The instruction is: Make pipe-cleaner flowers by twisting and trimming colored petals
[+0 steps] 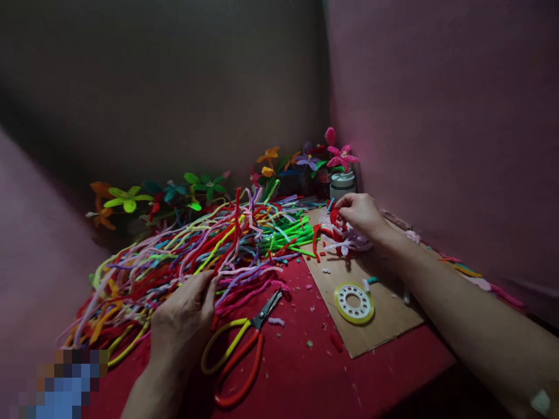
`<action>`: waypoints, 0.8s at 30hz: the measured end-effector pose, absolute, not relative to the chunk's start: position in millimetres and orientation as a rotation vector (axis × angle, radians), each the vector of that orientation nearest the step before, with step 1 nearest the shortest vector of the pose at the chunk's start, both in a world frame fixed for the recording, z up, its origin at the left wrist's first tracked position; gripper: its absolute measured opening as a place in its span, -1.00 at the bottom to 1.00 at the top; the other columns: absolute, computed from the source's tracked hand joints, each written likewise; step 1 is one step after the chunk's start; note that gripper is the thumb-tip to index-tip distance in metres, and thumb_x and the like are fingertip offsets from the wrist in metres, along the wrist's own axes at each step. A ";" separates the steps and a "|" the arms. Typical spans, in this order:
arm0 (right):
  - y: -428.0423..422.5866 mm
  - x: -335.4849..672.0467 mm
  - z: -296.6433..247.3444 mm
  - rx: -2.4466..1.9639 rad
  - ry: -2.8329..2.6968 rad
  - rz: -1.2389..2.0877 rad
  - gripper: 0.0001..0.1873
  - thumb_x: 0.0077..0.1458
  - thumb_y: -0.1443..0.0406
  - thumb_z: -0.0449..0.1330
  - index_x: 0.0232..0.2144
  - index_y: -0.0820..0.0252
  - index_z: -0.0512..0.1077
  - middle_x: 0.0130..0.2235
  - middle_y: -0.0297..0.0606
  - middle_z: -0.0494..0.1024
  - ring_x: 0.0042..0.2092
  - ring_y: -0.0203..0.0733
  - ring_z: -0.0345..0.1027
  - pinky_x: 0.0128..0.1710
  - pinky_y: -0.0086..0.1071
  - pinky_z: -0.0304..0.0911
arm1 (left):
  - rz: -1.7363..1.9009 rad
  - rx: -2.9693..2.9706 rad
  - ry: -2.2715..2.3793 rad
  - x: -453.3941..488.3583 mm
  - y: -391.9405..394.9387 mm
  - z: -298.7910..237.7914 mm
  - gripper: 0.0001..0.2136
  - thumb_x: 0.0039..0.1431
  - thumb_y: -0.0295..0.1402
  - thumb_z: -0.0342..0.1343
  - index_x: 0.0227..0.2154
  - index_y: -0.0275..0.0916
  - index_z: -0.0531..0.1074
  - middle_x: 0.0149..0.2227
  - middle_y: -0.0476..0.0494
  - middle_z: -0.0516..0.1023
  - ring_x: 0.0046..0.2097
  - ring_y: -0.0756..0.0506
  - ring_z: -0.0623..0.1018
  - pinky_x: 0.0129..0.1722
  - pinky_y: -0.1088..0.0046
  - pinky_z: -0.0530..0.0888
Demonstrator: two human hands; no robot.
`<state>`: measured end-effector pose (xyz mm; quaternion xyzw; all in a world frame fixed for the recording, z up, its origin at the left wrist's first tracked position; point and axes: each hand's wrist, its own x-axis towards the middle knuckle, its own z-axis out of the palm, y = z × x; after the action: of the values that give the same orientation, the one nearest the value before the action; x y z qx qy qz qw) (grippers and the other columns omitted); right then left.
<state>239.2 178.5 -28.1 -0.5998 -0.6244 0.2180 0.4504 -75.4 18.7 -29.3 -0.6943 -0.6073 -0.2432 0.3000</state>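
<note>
My left hand [186, 317] rests on a big heap of many-coloured pipe cleaners [196, 250] spread over a red cloth [305, 372]. Its fingers lie flat among the strands, apart, with nothing gripped. My right hand [360, 214] reaches forward to a small pile of short red and white pipe-cleaner pieces [338, 238] on a brown board [384, 314]. Its fingers are pinched together on a red piece at the top of that pile. Scissors [240, 355] with red and yellow handles lie closed just right of my left hand.
A roll of tape [354, 302] lies on the board near my right forearm. Finished pipe-cleaner flowers [305, 160] stand at the back by a small white jar [342, 185], more flowers [126, 199] at the back left. Pink walls close in on both sides.
</note>
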 end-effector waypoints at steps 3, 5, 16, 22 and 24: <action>179.3 235.8 -26.8 -1.337 -1.313 0.871 -0.89 -0.20 0.48 0.07 -0.57 0.29 0.38 -0.70 -0.32 0.40 -0.64 -0.31 0.29 -0.59 -0.48 0.19 | -0.670 -1.840 -1.634 -75.3 18.7 -29.3 -0.83 0.12 -0.30 -0.02 -0.32 -0.24 0.41 -0.35 -0.09 0.55 -0.37 -0.06 0.53 -0.37 0.50 0.37; 178.1 233.3 -25.3 -1.242 -1.237 0.976 -0.96 -0.21 0.44 0.14 -0.63 0.29 0.36 -0.72 -0.32 0.39 -0.67 -0.32 0.26 -0.63 -0.47 0.19 | -0.665 -1.840 -1.645 -75.3 18.4 -29.8 -0.83 0.12 -0.30 -0.03 -0.31 -0.23 0.41 -0.34 -0.09 0.55 -0.36 -0.06 0.53 -0.37 0.50 0.37; 172.3 234.3 -21.8 -0.871 -0.798 1.307 -0.85 -0.24 0.53 0.18 -0.53 0.29 0.34 -0.60 -0.34 0.41 -0.60 -0.38 0.28 -0.67 -0.54 0.19 | -0.669 -1.827 -1.644 -77.0 19.6 -31.5 -0.84 0.12 -0.30 -0.03 -0.32 -0.22 0.40 -0.36 -0.09 0.55 -0.38 -0.06 0.54 -0.39 0.50 0.37; 168.2 239.8 -3.6 -0.771 -0.943 1.058 -0.89 -0.15 0.49 0.14 -0.46 0.31 0.38 -0.50 -0.30 0.45 -0.49 -0.35 0.36 -0.47 -0.45 0.33 | -0.665 -1.837 -1.625 -77.7 19.9 -31.7 -0.83 0.11 -0.31 -0.02 -0.32 -0.25 0.41 -0.36 -0.11 0.55 -0.38 -0.06 0.54 -0.40 0.51 0.36; 169.6 240.2 -3.0 -0.918 -1.093 0.912 -0.89 -0.17 0.48 0.14 -0.47 0.33 0.40 -0.52 -0.29 0.46 -0.52 -0.34 0.35 -0.47 -0.42 0.32 | -0.657 -1.835 -1.638 -77.6 19.7 -31.7 -0.82 0.12 -0.30 -0.02 -0.31 -0.25 0.42 -0.36 -0.10 0.56 -0.38 -0.06 0.54 -0.40 0.51 0.36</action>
<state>240.2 169.6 -3.0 -0.4059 -0.4835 0.4033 0.6624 -77.6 19.7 -31.7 -0.6889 -0.6152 -0.2468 0.2934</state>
